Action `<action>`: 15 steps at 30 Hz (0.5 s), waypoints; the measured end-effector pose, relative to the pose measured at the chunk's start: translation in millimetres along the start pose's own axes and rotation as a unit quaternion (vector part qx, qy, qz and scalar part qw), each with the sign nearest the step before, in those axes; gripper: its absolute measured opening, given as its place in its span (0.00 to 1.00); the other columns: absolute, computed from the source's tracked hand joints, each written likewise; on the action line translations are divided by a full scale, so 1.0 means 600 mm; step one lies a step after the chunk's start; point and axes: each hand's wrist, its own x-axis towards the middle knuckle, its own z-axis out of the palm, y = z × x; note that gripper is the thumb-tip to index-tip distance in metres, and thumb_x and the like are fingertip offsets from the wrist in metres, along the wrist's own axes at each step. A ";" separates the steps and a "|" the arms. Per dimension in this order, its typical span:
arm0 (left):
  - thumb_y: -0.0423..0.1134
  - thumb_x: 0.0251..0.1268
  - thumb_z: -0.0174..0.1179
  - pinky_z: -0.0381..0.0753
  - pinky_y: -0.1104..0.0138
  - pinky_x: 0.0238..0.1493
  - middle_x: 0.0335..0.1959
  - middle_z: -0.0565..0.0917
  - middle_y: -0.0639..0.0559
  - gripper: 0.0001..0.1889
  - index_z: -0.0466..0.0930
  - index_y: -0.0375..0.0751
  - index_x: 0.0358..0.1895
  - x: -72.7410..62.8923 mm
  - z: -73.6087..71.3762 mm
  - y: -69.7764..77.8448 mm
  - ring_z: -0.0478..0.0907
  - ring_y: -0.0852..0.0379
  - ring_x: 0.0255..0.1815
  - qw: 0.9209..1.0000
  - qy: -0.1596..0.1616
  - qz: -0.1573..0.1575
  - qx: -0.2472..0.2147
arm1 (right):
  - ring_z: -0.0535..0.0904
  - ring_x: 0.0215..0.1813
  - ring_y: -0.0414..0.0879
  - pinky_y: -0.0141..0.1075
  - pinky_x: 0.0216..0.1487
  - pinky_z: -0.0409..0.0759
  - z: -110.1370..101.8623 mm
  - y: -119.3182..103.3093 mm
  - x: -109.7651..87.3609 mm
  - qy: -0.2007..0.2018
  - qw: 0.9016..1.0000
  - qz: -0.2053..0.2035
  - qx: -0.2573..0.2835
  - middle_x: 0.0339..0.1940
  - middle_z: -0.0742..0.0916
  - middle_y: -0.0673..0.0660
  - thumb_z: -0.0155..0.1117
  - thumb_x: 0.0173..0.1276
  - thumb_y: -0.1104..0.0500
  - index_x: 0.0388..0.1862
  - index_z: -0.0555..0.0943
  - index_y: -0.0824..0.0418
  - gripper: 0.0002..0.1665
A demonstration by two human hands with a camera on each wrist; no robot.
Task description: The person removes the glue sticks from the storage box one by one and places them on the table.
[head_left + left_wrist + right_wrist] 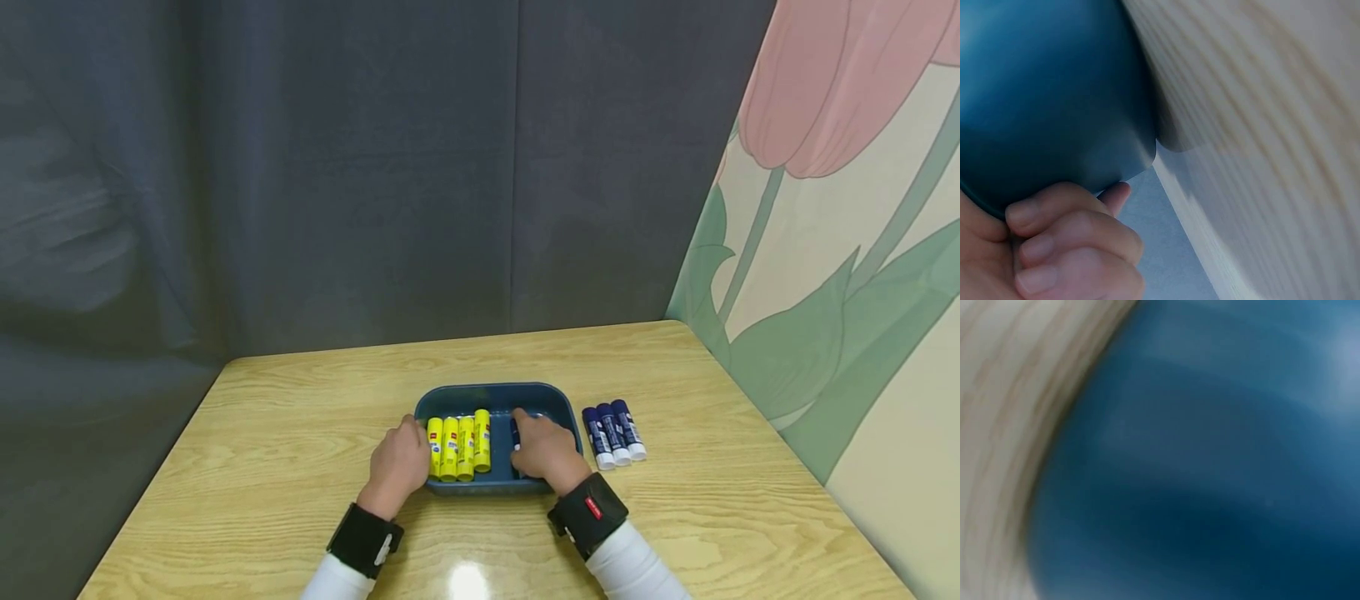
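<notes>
A dark blue plastic bin sits on the table, with several yellow glue sticks side by side in its left half. My left hand grips the bin's left rim; in the left wrist view its curled fingers press against the bin's outer wall. Reaching into the right half, my right hand pinches a navy glue stick between index finger and thumb, much of it hidden by the hand. In the right wrist view only the bin's blurred wall and some table show.
Three navy glue sticks with white ends lie together on the table just right of the bin. The wooden table runs back to a dark grey curtain. A wall with painted tulips stands along the right side.
</notes>
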 end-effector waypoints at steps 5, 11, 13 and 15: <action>0.43 0.67 0.33 0.63 0.65 0.12 0.16 0.68 0.49 0.20 0.67 0.29 0.47 0.001 -0.001 0.000 0.65 0.57 0.13 1.000 -0.004 -0.003 0.002 | 0.71 0.33 0.48 0.41 0.25 0.69 -0.003 0.001 -0.001 -0.012 1.000 0.008 0.007 0.47 0.77 0.57 0.63 0.49 0.55 0.60 0.63 0.55 0.38; 0.43 0.67 0.33 0.63 0.65 0.12 0.15 0.67 0.49 0.20 0.68 0.30 0.45 0.001 0.000 -0.001 0.65 0.57 0.12 1.000 -0.005 -0.003 -0.002 | 0.72 0.36 0.48 0.44 0.30 0.70 -0.005 0.004 0.001 -0.018 1.000 0.007 0.003 0.49 0.77 0.58 0.62 0.49 0.55 0.61 0.63 0.55 0.37; 0.43 0.67 0.33 0.63 0.65 0.11 0.15 0.67 0.49 0.20 0.68 0.30 0.45 0.001 0.000 -0.001 0.65 0.57 0.12 1.000 -0.004 -0.002 -0.001 | 0.72 0.36 0.48 0.44 0.30 0.70 -0.005 0.005 0.000 -0.019 1.000 0.007 0.005 0.50 0.76 0.58 0.62 0.49 0.55 0.61 0.62 0.55 0.38; 0.43 0.67 0.33 0.62 0.65 0.11 0.15 0.67 0.49 0.20 0.68 0.30 0.45 0.002 -0.001 -0.001 0.65 0.57 0.12 1.000 -0.003 -0.001 0.000 | 0.71 0.35 0.48 0.43 0.29 0.70 -0.006 0.005 0.000 -0.020 1.000 0.006 0.009 0.50 0.76 0.58 0.62 0.49 0.55 0.61 0.62 0.55 0.38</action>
